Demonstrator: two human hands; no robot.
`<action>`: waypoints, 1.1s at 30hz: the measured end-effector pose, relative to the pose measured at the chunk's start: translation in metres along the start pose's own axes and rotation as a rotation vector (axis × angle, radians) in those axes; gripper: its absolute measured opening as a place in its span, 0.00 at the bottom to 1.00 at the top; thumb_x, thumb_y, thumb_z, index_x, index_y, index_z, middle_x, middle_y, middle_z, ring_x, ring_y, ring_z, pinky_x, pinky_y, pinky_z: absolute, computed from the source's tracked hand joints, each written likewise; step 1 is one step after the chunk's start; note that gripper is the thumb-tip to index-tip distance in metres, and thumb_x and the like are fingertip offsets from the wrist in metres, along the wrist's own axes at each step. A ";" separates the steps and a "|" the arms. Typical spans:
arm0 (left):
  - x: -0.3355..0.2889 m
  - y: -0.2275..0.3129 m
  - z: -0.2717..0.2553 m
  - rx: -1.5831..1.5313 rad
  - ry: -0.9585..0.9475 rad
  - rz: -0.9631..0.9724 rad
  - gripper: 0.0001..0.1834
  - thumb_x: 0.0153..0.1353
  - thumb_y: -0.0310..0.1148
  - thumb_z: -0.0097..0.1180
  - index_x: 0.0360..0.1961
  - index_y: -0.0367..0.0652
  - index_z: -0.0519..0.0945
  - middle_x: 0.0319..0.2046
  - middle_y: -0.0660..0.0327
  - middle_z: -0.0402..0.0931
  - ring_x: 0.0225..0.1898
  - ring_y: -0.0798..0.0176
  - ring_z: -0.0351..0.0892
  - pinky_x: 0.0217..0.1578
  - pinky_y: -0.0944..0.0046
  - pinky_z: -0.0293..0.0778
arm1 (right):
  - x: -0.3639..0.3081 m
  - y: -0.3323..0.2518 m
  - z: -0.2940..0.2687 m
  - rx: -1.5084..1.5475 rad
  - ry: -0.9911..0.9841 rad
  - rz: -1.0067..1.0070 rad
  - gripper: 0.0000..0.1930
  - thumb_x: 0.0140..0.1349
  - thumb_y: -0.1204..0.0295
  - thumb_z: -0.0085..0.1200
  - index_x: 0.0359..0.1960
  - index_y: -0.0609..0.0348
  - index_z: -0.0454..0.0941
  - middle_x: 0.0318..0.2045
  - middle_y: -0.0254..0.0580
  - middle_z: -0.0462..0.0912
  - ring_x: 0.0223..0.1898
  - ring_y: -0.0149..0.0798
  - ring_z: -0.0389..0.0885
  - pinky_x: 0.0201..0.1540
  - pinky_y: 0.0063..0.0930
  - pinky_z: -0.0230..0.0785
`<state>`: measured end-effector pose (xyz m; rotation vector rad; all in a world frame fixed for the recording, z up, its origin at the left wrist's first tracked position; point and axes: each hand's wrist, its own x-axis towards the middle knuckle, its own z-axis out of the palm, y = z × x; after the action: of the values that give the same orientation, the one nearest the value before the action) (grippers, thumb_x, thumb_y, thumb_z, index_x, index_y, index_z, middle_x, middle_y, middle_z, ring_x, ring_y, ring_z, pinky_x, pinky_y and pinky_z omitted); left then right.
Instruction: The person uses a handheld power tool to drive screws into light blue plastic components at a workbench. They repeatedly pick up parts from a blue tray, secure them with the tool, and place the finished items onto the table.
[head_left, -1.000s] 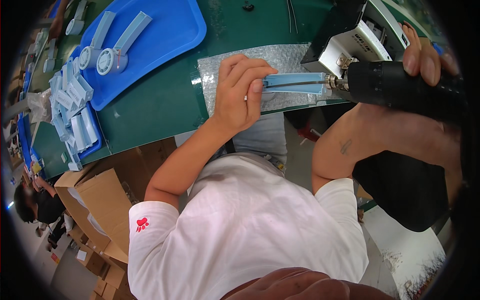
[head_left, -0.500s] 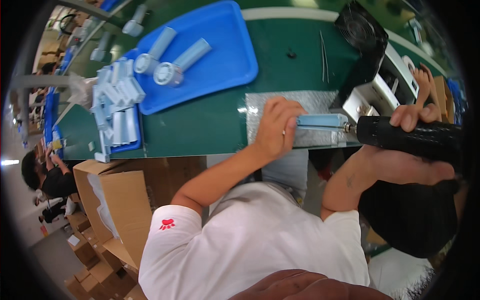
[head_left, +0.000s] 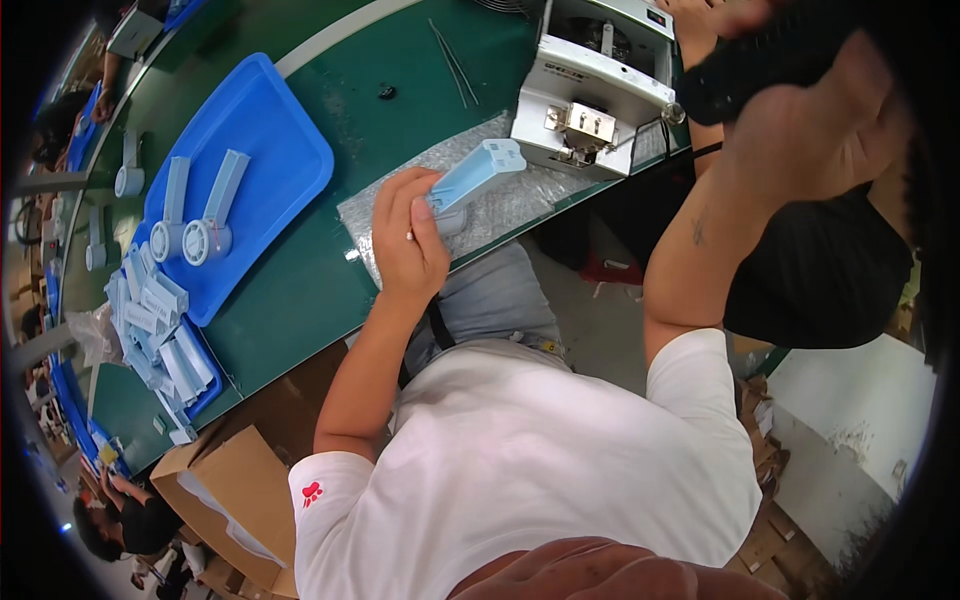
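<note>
My left hand [head_left: 412, 235] is closed round a light-blue handheld fan [head_left: 482, 172]. Its open-sided handle points up and away to the right, and its round head is partly hidden beneath. Bubble wrap [head_left: 375, 210] lies under that hand on the green table. At the upper right my right hand [head_left: 815, 130] grips a black electric screwdriver [head_left: 760, 65], dark and partly blurred. The screwdriver's front end [head_left: 675, 113] is beside the corner of a white metal screw feeder [head_left: 590, 75], apart from the fan.
A blue tray [head_left: 275, 190] carries two light-blue fans; a pile of light-blue casing parts [head_left: 150, 320] sits beside it. Tweezers [head_left: 455, 65] and a small black piece [head_left: 386, 92] lie on the table. Below stands an open cardboard box [head_left: 235, 495]. Another person's hand shows behind the feeder.
The screwdriver has left the fan handle and moved over to the feeder. My left hand has tilted the fan's handle upward. The whole view has turned.
</note>
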<state>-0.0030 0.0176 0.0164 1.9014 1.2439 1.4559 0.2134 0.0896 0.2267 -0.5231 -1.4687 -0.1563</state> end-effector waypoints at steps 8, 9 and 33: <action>-0.003 -0.005 -0.002 0.054 -0.024 0.053 0.17 0.76 0.29 0.38 0.46 0.29 0.79 0.45 0.45 0.80 0.47 0.48 0.80 0.51 0.56 0.73 | -0.010 0.022 -0.010 0.078 0.062 0.007 0.22 0.76 0.54 0.48 0.54 0.62 0.73 0.30 0.40 0.77 0.26 0.32 0.75 0.31 0.26 0.69; -0.003 -0.005 -0.002 0.054 -0.021 0.055 0.18 0.76 0.29 0.38 0.46 0.28 0.79 0.45 0.45 0.80 0.46 0.49 0.79 0.51 0.56 0.73 | -0.010 0.023 -0.011 0.074 0.057 0.012 0.22 0.75 0.53 0.48 0.54 0.62 0.73 0.31 0.40 0.77 0.27 0.32 0.75 0.33 0.27 0.69; -0.009 -0.010 -0.006 0.068 0.011 0.063 0.13 0.73 0.26 0.43 0.47 0.36 0.82 0.46 0.51 0.80 0.47 0.50 0.78 0.49 0.57 0.74 | -0.021 0.024 -0.034 0.734 0.066 1.179 0.32 0.66 0.42 0.43 0.42 0.68 0.70 0.33 0.44 0.71 0.36 0.39 0.72 0.42 0.31 0.66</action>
<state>-0.0132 0.0141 0.0060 1.9967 1.2639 1.4754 0.2518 0.0912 0.2001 -0.6698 -0.8575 1.2272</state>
